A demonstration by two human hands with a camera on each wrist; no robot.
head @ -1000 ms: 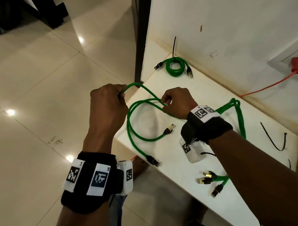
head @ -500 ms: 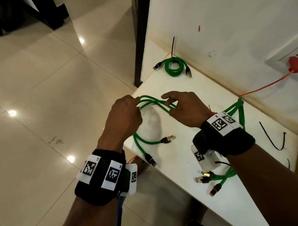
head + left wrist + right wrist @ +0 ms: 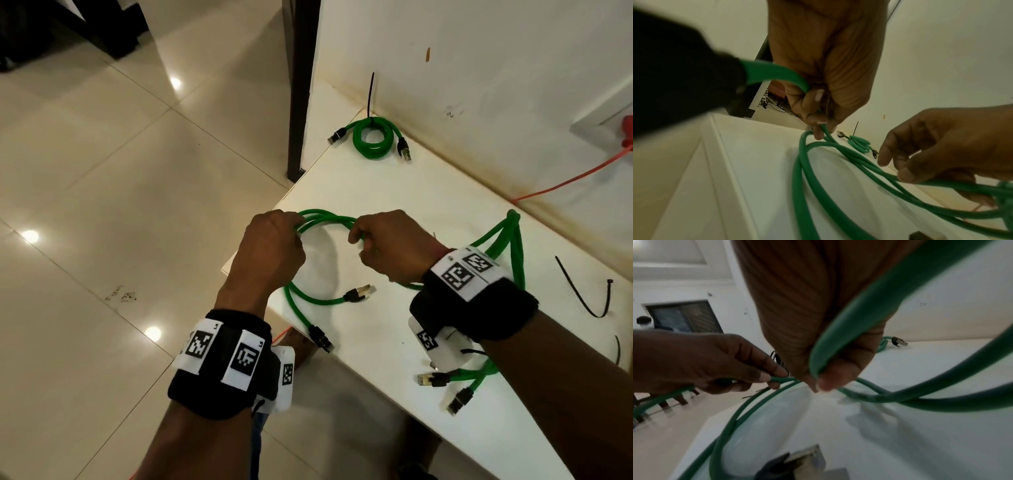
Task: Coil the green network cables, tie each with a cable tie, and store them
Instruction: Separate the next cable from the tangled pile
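Observation:
A green network cable [image 3: 323, 219] is gathered into loops above the near left corner of the white table [image 3: 394, 342]. My left hand [image 3: 294, 233] grips the loops at their left side. My right hand [image 3: 359, 240] pinches the same loops at the right, a short way from the left hand. Two plug ends [image 3: 359, 294] of this cable trail onto the table below. In the left wrist view the left fingers [image 3: 816, 116] curl round the cable [image 3: 803, 178]. In the right wrist view the thumb [image 3: 830, 379] presses a strand.
A coiled green cable [image 3: 373, 137] with a black tie lies at the table's far corner by the wall. More loose green cables [image 3: 513, 246] run under my right wrist. A loose black cable tie [image 3: 589, 301] lies at the right. An orange cord [image 3: 565, 185] crosses the back.
Both hands have come closer together and the wide loose loop has been drawn into a smaller bundle of loops. The plug ends slid slightly along the table.

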